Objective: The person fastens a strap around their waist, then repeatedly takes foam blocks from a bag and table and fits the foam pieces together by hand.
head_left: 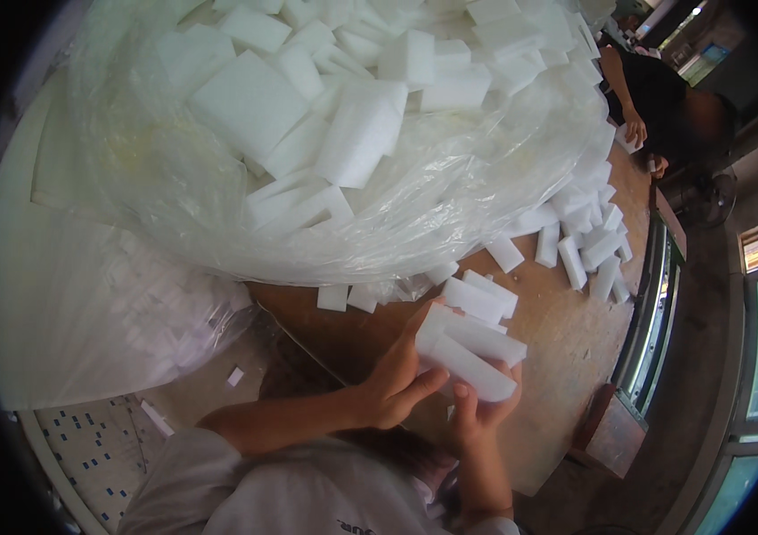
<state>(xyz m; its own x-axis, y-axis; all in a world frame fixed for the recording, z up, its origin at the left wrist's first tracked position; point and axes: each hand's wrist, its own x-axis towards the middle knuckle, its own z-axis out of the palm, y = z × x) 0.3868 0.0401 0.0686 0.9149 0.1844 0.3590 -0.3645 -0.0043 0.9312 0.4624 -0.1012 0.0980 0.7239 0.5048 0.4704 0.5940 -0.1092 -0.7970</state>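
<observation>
Both of my hands are closed around a white foam piece (468,364), which looks like two thick bars with a groove between them; I cannot tell whether it is one piece or two. My left hand (397,379) grips its left end, with the thumb along the near side. From below, my right hand (479,417) holds its right part, thumb up against the near face. Just beyond my hands, loose white foam blocks (475,300) lie on the brown table (566,343). Part of my left fingers is hidden behind the foam.
A large clear plastic bag (450,192) heaped with white foam pieces (249,102) fills the far side. More blocks (594,245) lie in a pile at the right. A co-worker's hand (634,127) touches foam at the far right. A metal rail (649,330) runs beside the table's right edge.
</observation>
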